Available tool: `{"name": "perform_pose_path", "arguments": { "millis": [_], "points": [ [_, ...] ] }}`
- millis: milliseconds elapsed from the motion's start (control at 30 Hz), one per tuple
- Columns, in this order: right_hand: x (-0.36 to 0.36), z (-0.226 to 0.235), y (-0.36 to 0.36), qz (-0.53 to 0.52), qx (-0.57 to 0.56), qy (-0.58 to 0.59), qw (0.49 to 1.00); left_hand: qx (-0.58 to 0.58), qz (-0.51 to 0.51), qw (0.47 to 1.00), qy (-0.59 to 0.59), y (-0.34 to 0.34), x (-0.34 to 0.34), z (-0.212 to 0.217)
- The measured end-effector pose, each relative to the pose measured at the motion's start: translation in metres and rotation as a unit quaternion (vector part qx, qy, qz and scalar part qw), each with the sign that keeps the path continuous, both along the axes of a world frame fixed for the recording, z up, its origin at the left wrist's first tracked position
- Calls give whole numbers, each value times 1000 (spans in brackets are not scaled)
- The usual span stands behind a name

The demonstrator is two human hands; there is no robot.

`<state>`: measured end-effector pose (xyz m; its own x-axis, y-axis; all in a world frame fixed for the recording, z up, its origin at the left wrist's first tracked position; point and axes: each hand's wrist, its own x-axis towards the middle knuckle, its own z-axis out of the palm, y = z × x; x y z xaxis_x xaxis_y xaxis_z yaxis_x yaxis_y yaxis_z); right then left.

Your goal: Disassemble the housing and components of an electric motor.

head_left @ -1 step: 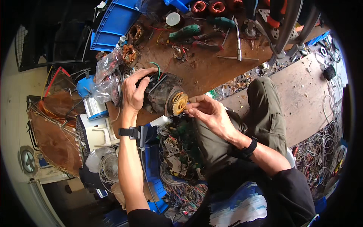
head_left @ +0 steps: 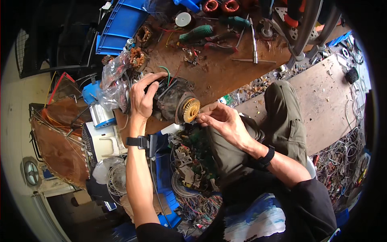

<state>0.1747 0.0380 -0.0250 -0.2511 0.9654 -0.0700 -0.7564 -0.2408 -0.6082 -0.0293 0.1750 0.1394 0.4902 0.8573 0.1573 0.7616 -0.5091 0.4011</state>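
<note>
A dark, grimy electric motor lies at the near left edge of the wooden bench. A yellow finned fan wheel is mounted on its right end, behind a metal flange. My left hand curls around the motor's left end, its fingers reaching over the top beside a green wire. At the fan wheel's right side, my right hand has its thumb and fingertips pinched together near the hub. Whatever sits between those fingertips is too small or hidden to make out.
Green-handled screwdrivers, a T-handle wrench and copper coils lie on the bench. Clear plastic bags and a blue crate stand left. Below are scrap boards and heaped wires.
The right hand's fingertips have shifted slightly at the fan wheel's edge. My left hand and the motor keep their places.
</note>
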Motion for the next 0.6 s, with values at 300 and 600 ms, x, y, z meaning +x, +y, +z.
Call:
{"name": "perform_pose_path", "arguments": {
  "millis": [300,600],
  "points": [
    [-5,7,9,133,-23,86,987,10,11,1000,28,1,-5,-1],
    [-4,24,7,-9,32,-124,992,18,-13,999,37,3,-9,-3]
  ]
}}
